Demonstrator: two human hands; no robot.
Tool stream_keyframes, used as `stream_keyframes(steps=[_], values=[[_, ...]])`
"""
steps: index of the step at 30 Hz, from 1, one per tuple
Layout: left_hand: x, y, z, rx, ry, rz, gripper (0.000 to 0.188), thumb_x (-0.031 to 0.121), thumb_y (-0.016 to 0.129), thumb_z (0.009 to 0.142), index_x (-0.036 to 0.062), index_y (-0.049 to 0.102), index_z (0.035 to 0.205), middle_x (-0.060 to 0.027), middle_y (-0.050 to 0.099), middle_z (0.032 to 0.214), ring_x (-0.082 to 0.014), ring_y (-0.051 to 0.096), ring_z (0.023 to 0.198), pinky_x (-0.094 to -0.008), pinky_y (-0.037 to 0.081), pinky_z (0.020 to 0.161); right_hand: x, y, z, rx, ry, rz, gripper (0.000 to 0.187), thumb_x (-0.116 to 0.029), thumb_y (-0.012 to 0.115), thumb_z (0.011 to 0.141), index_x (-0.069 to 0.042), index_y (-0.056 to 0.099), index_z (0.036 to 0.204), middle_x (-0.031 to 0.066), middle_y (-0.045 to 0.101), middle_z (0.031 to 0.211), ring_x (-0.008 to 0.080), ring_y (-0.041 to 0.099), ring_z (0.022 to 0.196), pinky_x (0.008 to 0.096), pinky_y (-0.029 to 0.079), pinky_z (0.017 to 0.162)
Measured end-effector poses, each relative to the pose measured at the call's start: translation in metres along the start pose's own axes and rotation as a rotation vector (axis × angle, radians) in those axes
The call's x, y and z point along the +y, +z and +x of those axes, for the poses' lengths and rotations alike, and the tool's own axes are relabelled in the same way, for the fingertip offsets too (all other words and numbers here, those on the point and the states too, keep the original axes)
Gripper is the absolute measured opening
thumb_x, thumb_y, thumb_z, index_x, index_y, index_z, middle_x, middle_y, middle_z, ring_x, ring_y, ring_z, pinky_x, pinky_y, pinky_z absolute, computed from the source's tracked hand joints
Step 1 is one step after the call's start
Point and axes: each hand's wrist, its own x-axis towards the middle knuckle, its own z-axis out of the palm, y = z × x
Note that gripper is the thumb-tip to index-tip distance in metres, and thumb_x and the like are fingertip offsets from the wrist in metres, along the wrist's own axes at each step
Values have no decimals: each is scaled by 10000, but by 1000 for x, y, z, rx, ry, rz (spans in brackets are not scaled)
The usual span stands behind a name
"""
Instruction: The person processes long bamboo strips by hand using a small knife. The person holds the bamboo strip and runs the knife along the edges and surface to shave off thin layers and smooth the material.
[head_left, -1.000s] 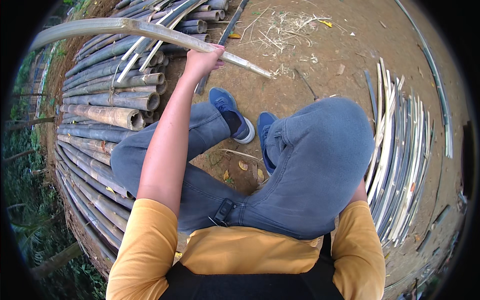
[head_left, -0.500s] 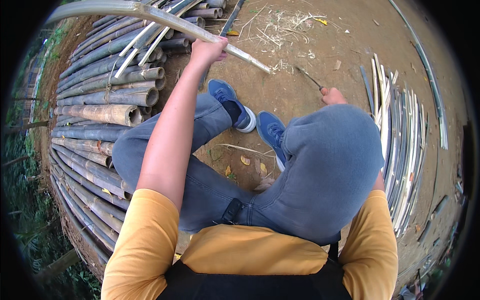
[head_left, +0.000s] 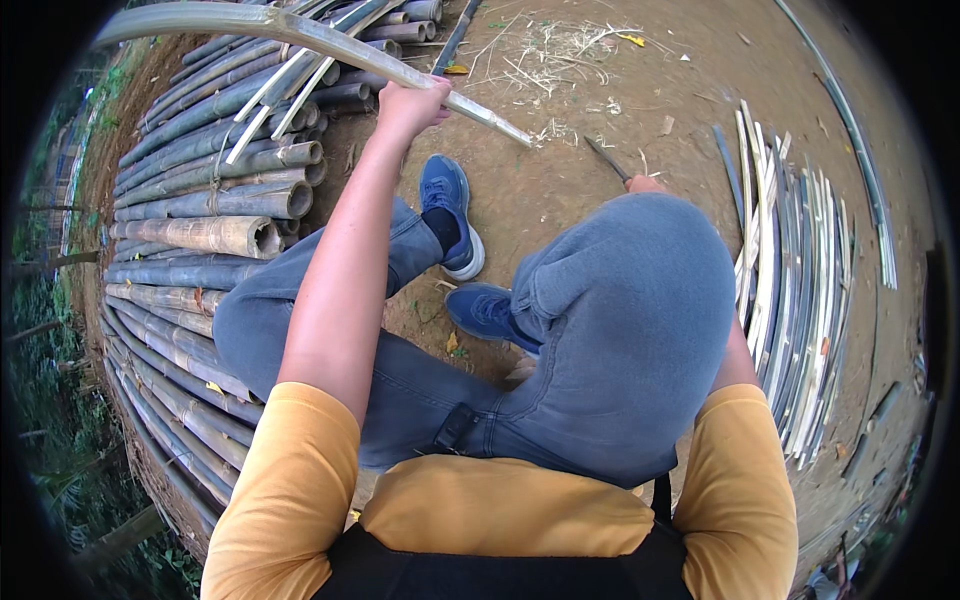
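Note:
My left hand (head_left: pixel 412 103) is closed around a long, pale split bamboo strip (head_left: pixel 345 45). The strip runs in from the upper left, and its tip points down toward the ground ahead of my feet. Out past my raised right knee, my right hand (head_left: pixel 648 184) grips a knife (head_left: pixel 606 157) whose dark blade slants up and to the left. Most of that hand is hidden behind the knee. Blade and bamboo strip are apart, with a gap of bare soil between them.
Stacked bamboo poles (head_left: pixel 235 236) fill the left side. Pale shavings (head_left: pixel 560 60) litter the soil ahead. At right lies a bundle of split bamboo strips (head_left: pixel 795 300), and beyond it a long dark pole (head_left: pixel 850 120). My blue shoes (head_left: pixel 445 210) rest on the ground between.
My right knee and right shoe have shifted left. The right hand with the knife has moved slightly left and is more covered by the knee. The left hand keeps its hold on the strip.

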Motion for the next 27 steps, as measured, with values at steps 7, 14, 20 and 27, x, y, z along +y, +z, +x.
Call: stream_keyframes(steps=[7,14,20,27], values=[[6,1,-11,1,-14,0,234,184,691,933,42,737,1114,-119,746,989,-202,755,823,-301,628,721,-19,-42,-26,-47,-136,-274,353,-41,639,860,-59,703,1206,170,661,1291,328,638,1202,434,534,999],[-16,-7,-29,-6,13,-38,255,180,667,964,36,721,1167,-116,739,1053,-203,747,890,-300,610,784,-16,-12,-34,14,-130,-131,310,-74,599,920,-56,683,1219,182,652,1295,361,635,1191,450,532,993],[-25,-15,-36,-31,-9,-143,262,178,652,972,10,703,1166,-129,732,1063,-205,748,876,-294,608,763,0,10,-30,109,-49,48,296,-211,540,1001,-32,672,1194,229,657,1249,393,630,1175,491,521,973],[-34,-31,-18,-43,-65,-166,341,215,638,986,-2,655,1248,-160,702,1149,-262,738,962,-333,604,856,33,30,-17,42,14,148,360,-283,535,1010,29,658,1142,318,656,1146,450,623,1135,510,505,942]])
